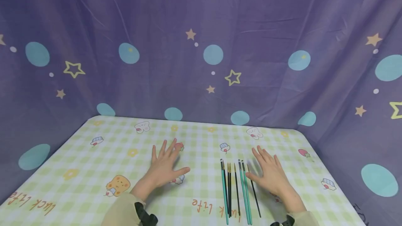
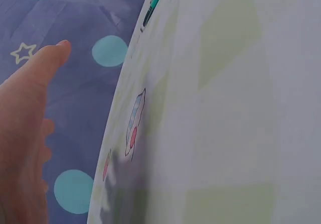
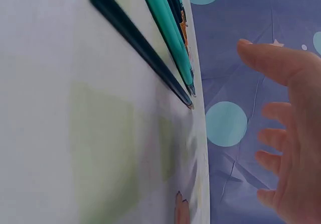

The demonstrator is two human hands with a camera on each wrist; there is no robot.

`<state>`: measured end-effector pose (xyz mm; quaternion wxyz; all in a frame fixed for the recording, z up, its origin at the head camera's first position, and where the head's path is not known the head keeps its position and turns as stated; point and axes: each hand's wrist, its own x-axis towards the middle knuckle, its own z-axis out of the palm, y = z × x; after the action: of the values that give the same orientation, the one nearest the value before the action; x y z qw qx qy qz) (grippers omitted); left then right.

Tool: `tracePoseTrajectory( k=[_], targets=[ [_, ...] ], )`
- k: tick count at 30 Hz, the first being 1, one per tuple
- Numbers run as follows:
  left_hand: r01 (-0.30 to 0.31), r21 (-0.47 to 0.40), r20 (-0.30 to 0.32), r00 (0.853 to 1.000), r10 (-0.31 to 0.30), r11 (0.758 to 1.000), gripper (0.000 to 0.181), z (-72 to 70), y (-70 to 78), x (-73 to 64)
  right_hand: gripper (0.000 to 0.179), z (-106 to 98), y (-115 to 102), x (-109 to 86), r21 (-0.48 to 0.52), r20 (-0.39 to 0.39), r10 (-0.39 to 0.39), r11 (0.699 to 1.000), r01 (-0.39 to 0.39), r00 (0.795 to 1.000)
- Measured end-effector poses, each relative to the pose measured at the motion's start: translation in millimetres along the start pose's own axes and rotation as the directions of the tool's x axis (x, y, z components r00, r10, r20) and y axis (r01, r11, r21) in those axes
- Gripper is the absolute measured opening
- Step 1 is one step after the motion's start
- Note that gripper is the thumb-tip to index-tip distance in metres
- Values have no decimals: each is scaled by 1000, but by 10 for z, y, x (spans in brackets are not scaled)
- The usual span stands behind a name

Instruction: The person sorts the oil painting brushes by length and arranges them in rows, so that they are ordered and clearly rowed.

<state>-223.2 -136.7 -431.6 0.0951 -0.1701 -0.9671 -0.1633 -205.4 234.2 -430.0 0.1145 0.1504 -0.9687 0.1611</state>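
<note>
Several thin paintbrushes lie side by side on the tablecloth, bristles toward the far edge. Some have teal handles, such as the teal paintbrush [image 1: 224, 193] at the left of the row; others are black, such as the black paintbrush [image 1: 255, 198] at the right end. My right hand [image 1: 270, 174] hovers just right of the row with fingers spread, its thumb overlapping the brushes in the head view. Left of the brushes, my left hand [image 1: 164, 167] is held over the cloth, fingers spread and holding nothing. In the right wrist view the black paintbrush [image 3: 143, 48] lies closest to the camera.
A green-and-white checked tablecloth [image 1: 150, 198] printed with cupcakes, bears and lettering covers the table. Behind and at the sides hangs a purple curtain [image 1: 176, 79] with stars and teal dots. Dark bands with wrist cameras sit at both sleeves.
</note>
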Motion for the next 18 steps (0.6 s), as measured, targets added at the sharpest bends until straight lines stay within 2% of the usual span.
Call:
tracePoseTrajectory(
  k=[4, 9, 14, 18],
  targets=[
    [-32, -37, -25, 999, 31, 999, 86, 17, 54, -2, 81, 7, -6, 6, 13, -18, -18, 1000, 18, 1000],
    [-73, -72, -11, 997, 73, 995, 85, 62, 170, 0, 76, 8, -41, 11, 63, -16, -15, 998, 16, 1000],
    [-88, -177, -2, 996, 89, 980, 81, 101, 305, -14, 73, 21, -90, -6, 126, 16, 32, 991, -34, 999],
    [-84, -294, 1, 996, 88, 952, 75, 109, 401, -13, 72, 30, -111, -18, 161, 50, 88, 982, -95, 995]
  ],
)
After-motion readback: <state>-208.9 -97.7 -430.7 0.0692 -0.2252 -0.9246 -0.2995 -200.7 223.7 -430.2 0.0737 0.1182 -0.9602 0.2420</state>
